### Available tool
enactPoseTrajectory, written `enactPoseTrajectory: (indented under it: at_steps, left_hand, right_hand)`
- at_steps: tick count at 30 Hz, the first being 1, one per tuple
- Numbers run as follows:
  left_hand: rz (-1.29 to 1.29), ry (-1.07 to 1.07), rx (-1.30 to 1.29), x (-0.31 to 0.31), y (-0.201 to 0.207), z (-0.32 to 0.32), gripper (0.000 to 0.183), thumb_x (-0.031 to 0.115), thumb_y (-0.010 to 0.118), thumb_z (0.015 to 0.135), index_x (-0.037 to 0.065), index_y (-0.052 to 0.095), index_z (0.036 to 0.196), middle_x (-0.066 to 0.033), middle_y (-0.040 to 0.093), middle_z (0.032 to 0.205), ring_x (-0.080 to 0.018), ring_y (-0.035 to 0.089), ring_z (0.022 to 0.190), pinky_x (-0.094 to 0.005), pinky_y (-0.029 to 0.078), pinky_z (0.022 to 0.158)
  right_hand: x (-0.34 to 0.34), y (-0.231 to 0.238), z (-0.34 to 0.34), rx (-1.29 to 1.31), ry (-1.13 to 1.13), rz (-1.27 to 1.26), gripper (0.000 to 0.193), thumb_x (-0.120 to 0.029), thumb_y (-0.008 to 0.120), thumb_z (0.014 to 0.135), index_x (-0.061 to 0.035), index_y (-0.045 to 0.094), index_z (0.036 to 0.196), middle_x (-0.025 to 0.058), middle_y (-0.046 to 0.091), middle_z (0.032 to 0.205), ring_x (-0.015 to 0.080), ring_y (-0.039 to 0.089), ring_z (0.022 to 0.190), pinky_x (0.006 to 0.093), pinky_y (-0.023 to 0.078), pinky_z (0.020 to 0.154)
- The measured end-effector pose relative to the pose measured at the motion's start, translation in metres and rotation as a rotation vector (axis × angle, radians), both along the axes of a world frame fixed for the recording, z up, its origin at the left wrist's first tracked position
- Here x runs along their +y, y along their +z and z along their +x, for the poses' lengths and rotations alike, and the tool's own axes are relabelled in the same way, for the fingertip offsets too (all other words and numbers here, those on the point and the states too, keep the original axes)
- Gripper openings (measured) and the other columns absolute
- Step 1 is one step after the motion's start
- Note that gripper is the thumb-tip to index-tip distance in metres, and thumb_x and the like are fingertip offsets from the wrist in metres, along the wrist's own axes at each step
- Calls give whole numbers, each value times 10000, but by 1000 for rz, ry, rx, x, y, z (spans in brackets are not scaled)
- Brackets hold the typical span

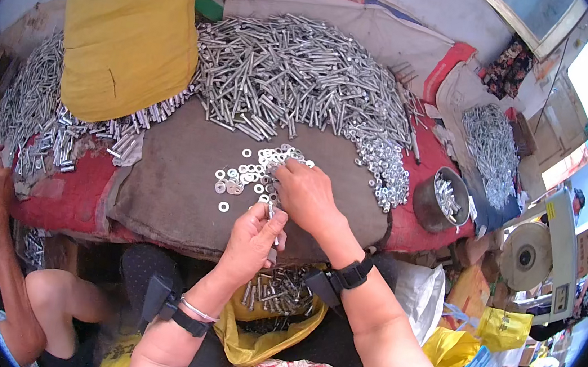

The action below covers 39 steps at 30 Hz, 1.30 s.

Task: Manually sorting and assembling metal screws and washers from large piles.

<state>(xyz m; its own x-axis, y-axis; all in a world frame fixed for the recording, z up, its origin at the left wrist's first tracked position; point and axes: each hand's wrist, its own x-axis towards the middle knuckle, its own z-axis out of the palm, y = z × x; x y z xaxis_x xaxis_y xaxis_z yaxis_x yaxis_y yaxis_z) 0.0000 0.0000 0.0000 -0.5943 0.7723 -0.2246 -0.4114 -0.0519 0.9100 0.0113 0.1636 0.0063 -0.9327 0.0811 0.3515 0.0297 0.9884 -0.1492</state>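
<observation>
Head view: brown cloth (173,162) covers the surface (346,234) below a pale wall (430,7). One metal pot (424,203) stands near the right end; flat ring washers (255,172), too many to count, lie mid-surface. The left hand (250,238) has its grip closed around a silvery bolt (271,212) by the front edge; the right hand (305,193) bunches over washers, its hold hidden.

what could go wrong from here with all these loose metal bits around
The heaped bolts might slide down among the loose washers in front of them. The nuts lie right against that heap, so the two could get mixed. If the metal piece slips from the left hand, it may drop into the open yellow bag below.
</observation>
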Motion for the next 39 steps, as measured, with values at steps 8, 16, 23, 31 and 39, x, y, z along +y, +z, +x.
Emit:
enactPoseTrajectory:
  at_steps: [8,16,23,31,39]
  left_hand:
    - [-3,63,106,1,6,-1,192,214,582,956,65,564,1077,10,591,703,-7,482,495,-138,379,395]
    - [-65,41,80,3,11,-5,165,131,721,846,39,597,903,23,586,655,-20,522,548,-174,414,397]
    - [-129,49,136,7,11,1,108,84,724,825,40,634,865,23,599,662,-10,511,528,-152,385,393]
    - [-55,108,300,7,6,1,103,68,716,826,24,653,894,37,595,694,-7,502,546,-165,401,414]
    - [2,156,265,11,9,9,70,54,706,834,39,639,849,23,609,716,-22,525,582,-178,433,436]
  right_hand:
    - [4,-4,6,274,4,-285,81,-82,604,817,-44,639,879,119,624,786,316,628,713,412,494,633]
    - [-8,6,51,248,140,-745,156,-4,653,814,-1,675,969,139,674,842,268,670,753,307,517,660]
    - [-3,6,66,251,188,-569,177,-13,655,815,-6,663,993,157,674,870,299,674,782,342,531,668]
    - [-6,15,69,288,224,-632,136,-21,642,838,8,667,968,138,677,865,255,669,788,315,529,685]
    - [-1,19,67,24,179,-1416,97,-67,613,911,14,663,930,17,641,896,87,570,902,230,463,810]
